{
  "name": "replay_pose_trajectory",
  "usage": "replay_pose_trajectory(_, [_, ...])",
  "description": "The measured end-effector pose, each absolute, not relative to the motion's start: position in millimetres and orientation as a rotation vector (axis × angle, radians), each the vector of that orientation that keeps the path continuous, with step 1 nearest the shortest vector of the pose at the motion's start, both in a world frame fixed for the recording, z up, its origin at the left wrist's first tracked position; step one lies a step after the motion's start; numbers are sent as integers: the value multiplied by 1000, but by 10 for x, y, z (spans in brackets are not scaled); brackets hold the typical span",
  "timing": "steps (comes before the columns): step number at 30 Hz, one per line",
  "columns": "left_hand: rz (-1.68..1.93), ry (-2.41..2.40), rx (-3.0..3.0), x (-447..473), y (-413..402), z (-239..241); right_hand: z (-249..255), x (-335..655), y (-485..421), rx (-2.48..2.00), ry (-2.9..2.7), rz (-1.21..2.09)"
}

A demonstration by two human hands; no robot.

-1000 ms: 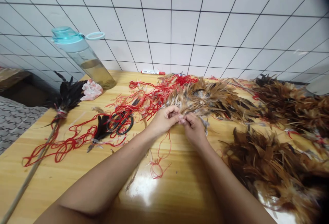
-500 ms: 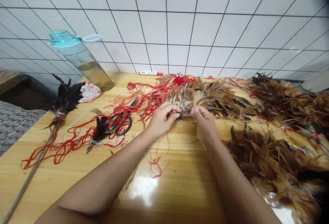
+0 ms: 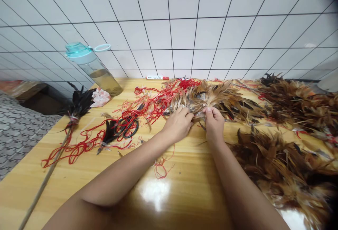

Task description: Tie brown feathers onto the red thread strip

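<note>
Bare left hand (image 3: 178,126), bare right hand (image 3: 214,126), bare forearms.

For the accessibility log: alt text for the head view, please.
The left hand and right hand pinch the near edge of a brown feather bundle on a wooden table. A tangle of red string, scissors and a bottle lie to their left; more feathers lie to the right.

On the tabletop (image 3: 185,201), scissors (image 3: 128,128) lie left of the fingers (image 3: 188,114), a feather pile (image 3: 224,99) just behind, a bottle (image 3: 95,69) far back-left.
</note>
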State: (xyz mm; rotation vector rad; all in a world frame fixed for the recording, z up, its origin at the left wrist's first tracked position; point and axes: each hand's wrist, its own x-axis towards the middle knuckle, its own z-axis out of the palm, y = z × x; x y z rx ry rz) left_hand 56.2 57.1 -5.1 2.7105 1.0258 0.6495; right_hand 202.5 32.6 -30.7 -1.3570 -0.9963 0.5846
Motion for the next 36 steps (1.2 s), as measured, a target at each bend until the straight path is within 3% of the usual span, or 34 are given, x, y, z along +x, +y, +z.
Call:
replay_pose_trajectory(5, [646,1114,2640,588,665,22,-269,2022,308,-1380,-966,530])
replay_pose_trajectory(10, [907,1113,2107,462,673,107,-278,2029,298,-1403,-1125,442])
replay_pose_trajectory(20, [909,933,1424,421,750,-4,-310,1995,291,-1379,-1093,531])
replay_pose_trajectory(28, [788,906,2424,233,767,262,-194,2029,276,-1412,-1248,388])
replay_pose_trajectory(36, [659,963,2735,192,711,330,-269,2000,304,-1372,-1489,357])
